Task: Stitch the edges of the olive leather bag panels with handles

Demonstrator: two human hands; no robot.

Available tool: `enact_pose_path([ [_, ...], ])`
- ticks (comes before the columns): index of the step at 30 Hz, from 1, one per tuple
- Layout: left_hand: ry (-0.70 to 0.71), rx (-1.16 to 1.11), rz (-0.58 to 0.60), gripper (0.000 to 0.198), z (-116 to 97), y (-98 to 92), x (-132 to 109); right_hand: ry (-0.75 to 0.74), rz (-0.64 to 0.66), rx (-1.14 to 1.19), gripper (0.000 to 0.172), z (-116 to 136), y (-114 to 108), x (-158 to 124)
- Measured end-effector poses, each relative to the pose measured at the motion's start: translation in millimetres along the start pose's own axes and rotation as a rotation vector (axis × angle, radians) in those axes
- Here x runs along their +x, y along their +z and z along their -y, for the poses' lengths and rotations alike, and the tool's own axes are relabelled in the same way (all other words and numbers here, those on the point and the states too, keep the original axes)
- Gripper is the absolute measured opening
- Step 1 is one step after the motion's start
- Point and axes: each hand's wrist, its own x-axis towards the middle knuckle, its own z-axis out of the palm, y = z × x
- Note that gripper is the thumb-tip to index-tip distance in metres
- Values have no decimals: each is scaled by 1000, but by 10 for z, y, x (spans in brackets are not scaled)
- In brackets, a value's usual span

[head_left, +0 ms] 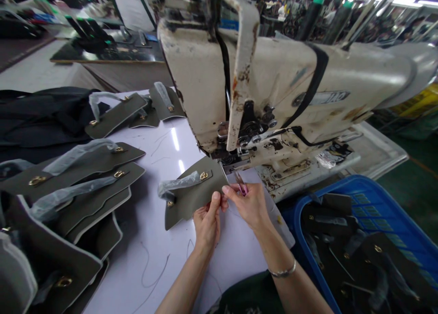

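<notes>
My left hand [207, 220] pinches the edge of an olive-grey leatherette bag panel [195, 200]. The panel carries a small brass fitting [204, 175] and a strap wrapped in clear plastic [178, 184]. My right hand [247, 205] sits just beside it, with its fingers closed on small pink-handled thread snips [240, 184]. The snips' tips point up towards the panel's corner, near the foot of the sewing machine. A thin metal bangle [282, 273] circles my right wrist.
An old cream industrial sewing machine [273, 81] looms just beyond my hands. Similar panels [78, 186] lie piled at left on the white table [150, 264]. A blue plastic crate [328, 195] of dark panels stands at lower right. Another workbench stands behind.
</notes>
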Motion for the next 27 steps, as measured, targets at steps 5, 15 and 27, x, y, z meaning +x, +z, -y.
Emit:
enact_pose_path([
  [5, -211, 519, 283, 52, -415, -270, -312, 46, -128, 111, 26, -91, 64, 29],
  [15, 667, 1323, 259, 54, -690, -486, 605, 147, -176, 381, 24, -94, 130, 70],
  [27, 595, 1548, 467, 43, -1072, -81, 1012, 142, -219, 400, 22, -150, 210, 118],
])
